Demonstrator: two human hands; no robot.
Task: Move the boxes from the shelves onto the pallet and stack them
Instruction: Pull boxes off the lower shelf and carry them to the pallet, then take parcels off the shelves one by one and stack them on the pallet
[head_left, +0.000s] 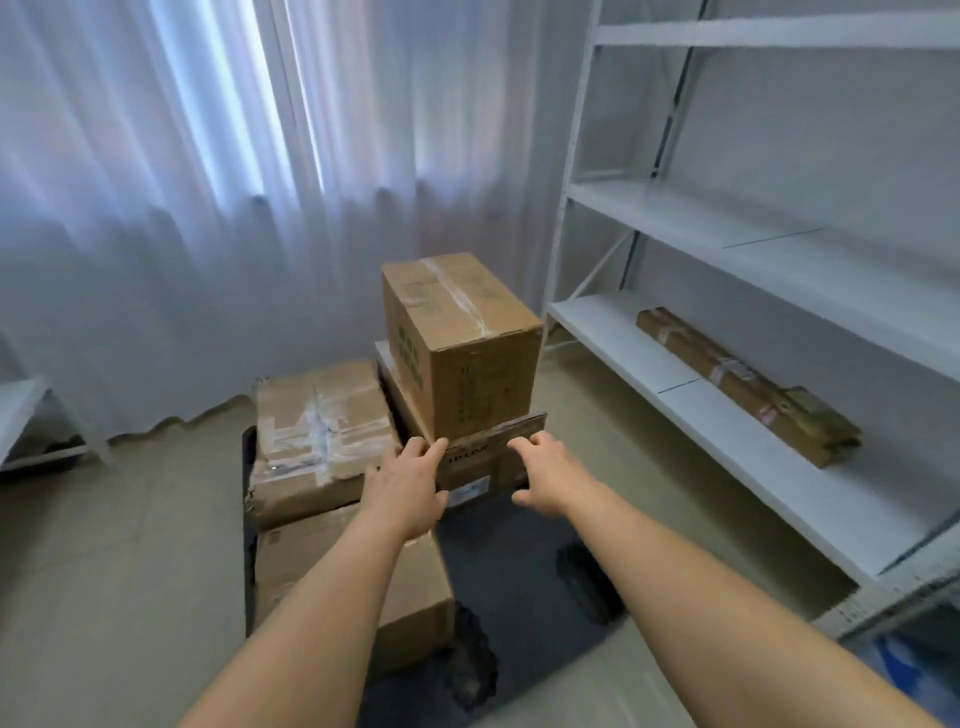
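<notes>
Boxes already cover much of the dark pallet (519, 571) in front of you: a tall taped box (467, 343) stands upright on a flat printed box (483, 462), a wide box with torn tape (322, 431) lies just to their left, and a plain box (405, 597) sits nearest you, partly hidden by your left forearm. Your left hand (410, 483) rests open, fingers spread, against the near left corner of the flat printed box, its fingertips reaching the foot of the tall one. Your right hand (545, 473) is open too, fingers loosely curled at the right end of that same near edge; whether it touches the cardboard cannot be told from here. Neither hand is closed on anything, so this reads as squaring up or steadying the stack rather than carrying. Bare pallet shows to the right of the boxes, near your right arm, so there is room for more. Out on the white shelves (753, 249), only one item is left in view: a long narrow carton (743, 384) lying on the lowest shelf, well apart from the pallet. The upper shelves you can see hold nothing. Judging from that, you are close to done, with the long carton probably next.
</notes>
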